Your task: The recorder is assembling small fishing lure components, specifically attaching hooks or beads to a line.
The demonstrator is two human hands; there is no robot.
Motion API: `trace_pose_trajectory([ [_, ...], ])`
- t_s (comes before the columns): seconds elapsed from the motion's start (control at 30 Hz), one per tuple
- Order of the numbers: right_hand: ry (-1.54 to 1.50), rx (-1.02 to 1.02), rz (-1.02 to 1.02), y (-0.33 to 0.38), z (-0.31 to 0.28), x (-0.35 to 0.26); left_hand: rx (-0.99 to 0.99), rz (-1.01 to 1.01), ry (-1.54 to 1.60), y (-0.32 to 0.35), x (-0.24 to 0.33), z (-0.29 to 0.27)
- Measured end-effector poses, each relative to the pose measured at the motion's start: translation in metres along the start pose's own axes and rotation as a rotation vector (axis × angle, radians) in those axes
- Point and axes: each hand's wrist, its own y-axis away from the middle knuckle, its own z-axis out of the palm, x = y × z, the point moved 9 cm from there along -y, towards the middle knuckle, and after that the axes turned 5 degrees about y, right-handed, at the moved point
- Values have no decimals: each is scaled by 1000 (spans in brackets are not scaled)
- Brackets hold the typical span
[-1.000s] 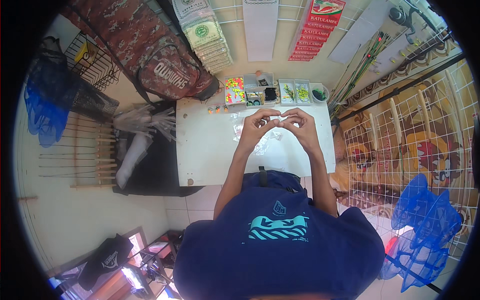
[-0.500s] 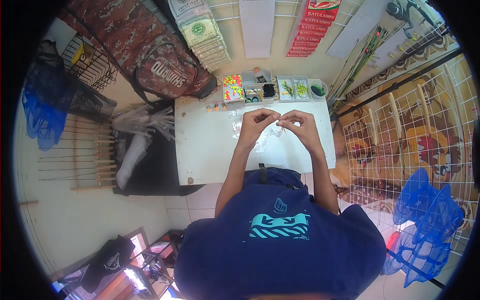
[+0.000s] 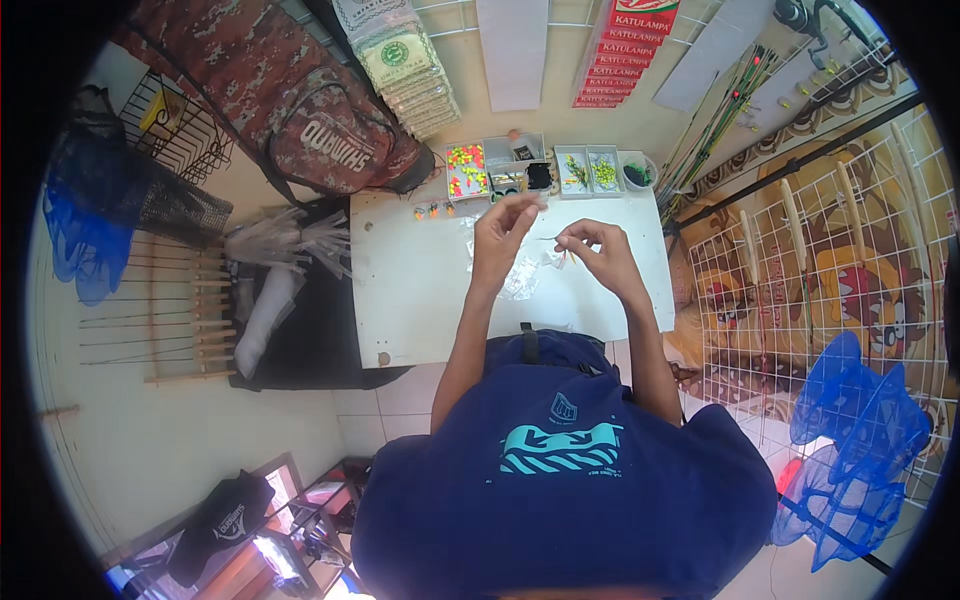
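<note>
Over the white table [image 3: 420, 300], my right hand [image 3: 600, 252] pinches a small thin piece between thumb and forefinger. A fine dark strand sticks out to its left and a reddish-yellow bit hangs below; its kind is too small to tell. My left hand [image 3: 505, 238] is raised just left of it, a little apart, with fingers curled and their tips drawn together. Those tips are blurred, and whatever they hold is too small to make out. Below and between the hands lie crumpled clear plastic bags [image 3: 521, 280].
Along the table's back stand a white divided tray [image 3: 486, 166] of bright pieces, a bottle [image 3: 521, 146], a smaller box [image 3: 589, 172] and a round tub [image 3: 652, 172]. Small orange pieces [image 3: 434, 211] lie before them. A camouflage bag [image 3: 330, 140] leans at left; a wire rack [image 3: 800, 250] stands right.
My left hand has drawn away leftward and slightly up from the right hand; their fingertips were together before. The right hand stays nearly in place, and its thin piece shows more.
</note>
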Motion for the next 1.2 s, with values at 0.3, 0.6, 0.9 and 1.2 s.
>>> trace_pose_trajectory([
  [0.3,59,-64,-61,-1,-1,-12,-389,375,-760,4,49,35],
  [0.6,107,-163,0,0,1,-7,-470,349,-832,1,52,44],
  [0.9,231,-31,-47,4,-8,-20,-445,191,-872,-1,37,38],
  [1.2,378,3,-126,4,-14,-23,-326,619,-926,5,68,41],
])
